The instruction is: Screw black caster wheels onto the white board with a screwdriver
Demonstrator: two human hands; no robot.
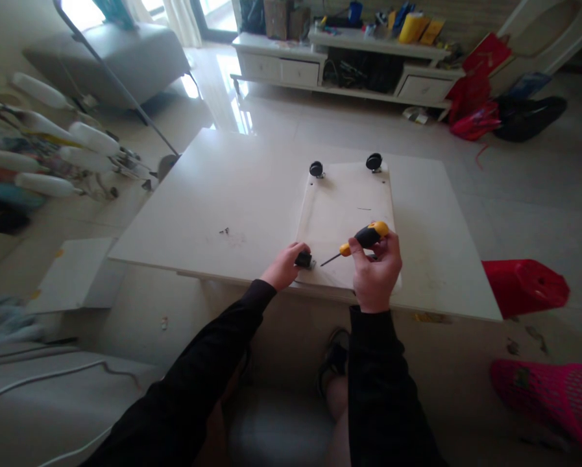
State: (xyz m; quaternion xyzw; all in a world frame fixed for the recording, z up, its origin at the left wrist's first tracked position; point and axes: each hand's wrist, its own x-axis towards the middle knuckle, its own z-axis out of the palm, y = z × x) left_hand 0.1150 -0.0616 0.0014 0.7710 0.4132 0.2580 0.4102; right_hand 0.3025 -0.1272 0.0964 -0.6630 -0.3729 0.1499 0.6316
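A white board (339,220) lies on the white table, with a black caster wheel (316,170) at its far left corner and another caster wheel (374,162) at the far right. My left hand (287,264) is closed around a third caster wheel (303,260) at the near left corner. In my right hand (377,272) is a screwdriver (367,236) with a yellow and black handle. Its tip points left, just beside the metal plate of the held caster. Whether tip and plate touch is not clear. A thin dark rod (364,209) rests on the board.
Some small screws (224,231) lie on the table (252,188) to the left. A red bin (527,287) stands off the right edge, with a pink mesh basket (553,402) below it. Past the table is a white cabinet (276,68); a white box (76,275) is at left.
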